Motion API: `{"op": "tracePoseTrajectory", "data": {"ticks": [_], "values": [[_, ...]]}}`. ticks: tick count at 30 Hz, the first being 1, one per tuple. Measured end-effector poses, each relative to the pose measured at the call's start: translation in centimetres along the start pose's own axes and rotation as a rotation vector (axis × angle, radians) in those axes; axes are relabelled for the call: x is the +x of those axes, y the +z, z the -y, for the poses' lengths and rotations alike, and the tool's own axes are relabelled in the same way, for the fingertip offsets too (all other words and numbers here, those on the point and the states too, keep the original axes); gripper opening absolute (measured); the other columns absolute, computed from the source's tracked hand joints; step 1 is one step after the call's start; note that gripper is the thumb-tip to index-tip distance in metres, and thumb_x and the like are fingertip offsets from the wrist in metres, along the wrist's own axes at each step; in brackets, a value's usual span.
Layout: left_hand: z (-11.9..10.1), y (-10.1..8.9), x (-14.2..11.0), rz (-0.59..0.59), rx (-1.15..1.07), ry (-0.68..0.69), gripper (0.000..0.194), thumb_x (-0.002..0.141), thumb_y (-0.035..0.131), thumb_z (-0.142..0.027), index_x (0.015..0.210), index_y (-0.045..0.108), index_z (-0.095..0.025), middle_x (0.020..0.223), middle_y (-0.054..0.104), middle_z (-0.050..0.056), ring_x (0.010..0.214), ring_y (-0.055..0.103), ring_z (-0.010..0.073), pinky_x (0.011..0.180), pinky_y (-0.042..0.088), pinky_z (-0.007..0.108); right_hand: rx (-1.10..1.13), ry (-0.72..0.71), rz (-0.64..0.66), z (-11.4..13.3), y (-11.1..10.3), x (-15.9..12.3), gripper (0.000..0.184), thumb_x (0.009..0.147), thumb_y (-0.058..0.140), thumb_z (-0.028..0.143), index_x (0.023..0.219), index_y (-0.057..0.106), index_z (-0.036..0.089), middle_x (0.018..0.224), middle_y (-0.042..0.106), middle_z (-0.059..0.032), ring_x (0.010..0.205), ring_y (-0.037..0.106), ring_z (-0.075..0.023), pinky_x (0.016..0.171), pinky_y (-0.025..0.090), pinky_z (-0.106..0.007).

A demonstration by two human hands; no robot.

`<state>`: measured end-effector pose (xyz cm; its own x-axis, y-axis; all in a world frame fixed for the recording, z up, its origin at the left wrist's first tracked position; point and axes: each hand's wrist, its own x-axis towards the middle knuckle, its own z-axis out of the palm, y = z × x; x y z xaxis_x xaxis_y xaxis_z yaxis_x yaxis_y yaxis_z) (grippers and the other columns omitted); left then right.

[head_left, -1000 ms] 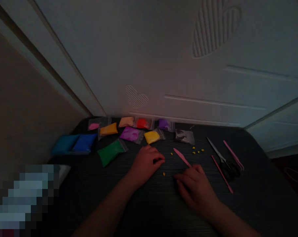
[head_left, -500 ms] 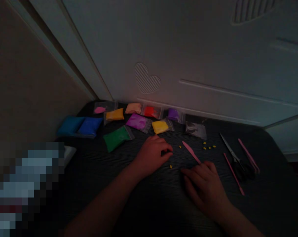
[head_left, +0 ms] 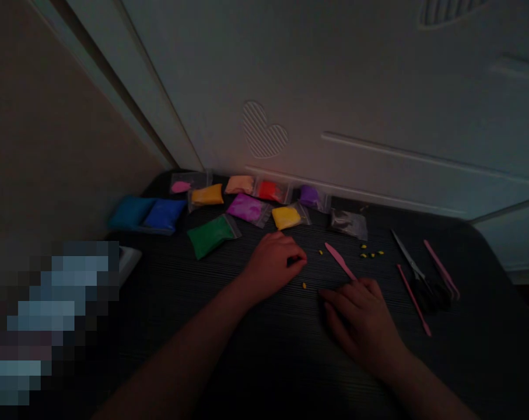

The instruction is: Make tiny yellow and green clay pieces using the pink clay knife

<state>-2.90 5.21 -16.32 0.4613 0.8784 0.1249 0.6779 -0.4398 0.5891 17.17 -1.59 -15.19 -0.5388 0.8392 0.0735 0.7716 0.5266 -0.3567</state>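
My left hand (head_left: 273, 265) rests on the dark table (head_left: 247, 361) with its fingers curled together near the yellow clay bag (head_left: 286, 217); what they pinch is hidden. My right hand (head_left: 361, 318) lies flat on the table, fingers stretched to the left, beside the near end of a pink plastic knife (head_left: 338, 261). A small yellow clay bit (head_left: 304, 285) lies between the two hands. Another bit (head_left: 320, 252) and a few more yellow bits (head_left: 372, 253) lie further back.
Bags of coloured clay line the back: blue (head_left: 148, 213), green (head_left: 211, 235), magenta (head_left: 247, 207), orange (head_left: 206, 195), red (head_left: 270, 190), purple (head_left: 310, 196), and a clear bag (head_left: 348, 223). Scissors (head_left: 416, 274) and pink sticks (head_left: 414, 300) lie at the right. A white panel rises behind.
The view has tilted down, so everything sits higher in the picture. Both hands keep nearly the same places on the table.
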Motion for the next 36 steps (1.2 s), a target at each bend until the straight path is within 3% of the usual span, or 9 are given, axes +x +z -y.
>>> {"op": "tracePoseTrajectory", "data": {"ticks": [4,10,15,20,24,30,36], "values": [[0.01,0.02,0.03,-0.009,-0.006,-0.009,0.011,0.076,0.053,-0.026,0.078,0.062,-0.022,0.076,0.059,-0.001,0.08,0.048,0.0159,0.076,0.035,0.031,0.016,-0.072,0.043,0.05,-0.1,-0.13,0.023,0.08,0.046,0.024,0.101,0.057,0.025,0.077,0.056,-0.0012,0.073,0.046,-0.0156,0.078,0.027,-0.04],[0.06,0.17,0.09,-0.012,-0.012,-0.008,0.01,0.075,0.053,-0.027,0.077,0.062,-0.022,0.075,0.059,-0.001,0.079,0.048,0.0157,0.075,0.035,0.03,0.002,-0.01,-0.002,-0.07,0.07,0.03,0.024,0.081,0.045,0.022,0.102,0.056,0.023,0.076,0.057,-0.0018,0.074,0.047,-0.0158,0.077,0.028,-0.039],[0.03,0.17,0.05,-0.014,0.001,-0.007,0.012,0.075,0.053,-0.028,0.078,0.062,-0.021,0.075,0.059,-0.001,0.079,0.048,0.0158,0.075,0.034,0.03,0.028,-0.077,0.043,0.03,-0.07,-0.01,0.023,0.08,0.046,0.023,0.101,0.057,0.025,0.076,0.057,-0.001,0.073,0.047,-0.0155,0.077,0.029,-0.039],[-0.11,-0.03,0.02,0.006,0.022,0.018,0.013,0.076,0.053,-0.03,0.079,0.063,-0.022,0.078,0.06,0.0,0.081,0.048,0.016,0.074,0.034,0.03,0.015,-0.032,-0.03,-0.06,-0.08,0.02,0.023,0.079,0.048,0.019,0.1,0.057,0.021,0.075,0.058,-0.0017,0.069,0.048,-0.0146,0.074,0.03,-0.038],[-0.06,-0.04,-0.05,-0.009,0.031,0.024,0.013,0.075,0.053,-0.031,0.079,0.063,-0.022,0.078,0.059,-0.001,0.081,0.048,0.0159,0.074,0.033,0.03,0.031,-0.113,0.003,-0.08,-0.08,0.07,0.024,0.078,0.049,0.019,0.101,0.057,0.024,0.074,0.058,-0.0001,0.069,0.048,-0.0136,0.075,0.03,-0.038],[-0.13,-0.06,-0.09,-0.013,0.031,0.029,0.013,0.076,0.053,-0.03,0.078,0.063,-0.022,0.078,0.059,-0.001,0.08,0.047,0.0157,0.073,0.033,0.03,0.03,-0.054,-0.014,-0.25,-0.01,0.05,0.023,0.079,0.048,0.019,0.101,0.057,0.02,0.075,0.057,-0.002,0.07,0.048,-0.014,0.075,0.031,-0.037],[-0.18,-0.18,-0.11,-0.002,0.035,0.029,0.014,0.076,0.052,-0.03,0.079,0.063,-0.022,0.078,0.06,0.0,0.08,0.048,0.016,0.074,0.034,0.03,0.054,-0.104,0.026,-0.31,-0.1,0.0,0.024,0.079,0.048,0.019,0.1,0.058,0.022,0.075,0.058,-0.0014,0.07,0.049,-0.0135,0.075,0.031,-0.037]]}}
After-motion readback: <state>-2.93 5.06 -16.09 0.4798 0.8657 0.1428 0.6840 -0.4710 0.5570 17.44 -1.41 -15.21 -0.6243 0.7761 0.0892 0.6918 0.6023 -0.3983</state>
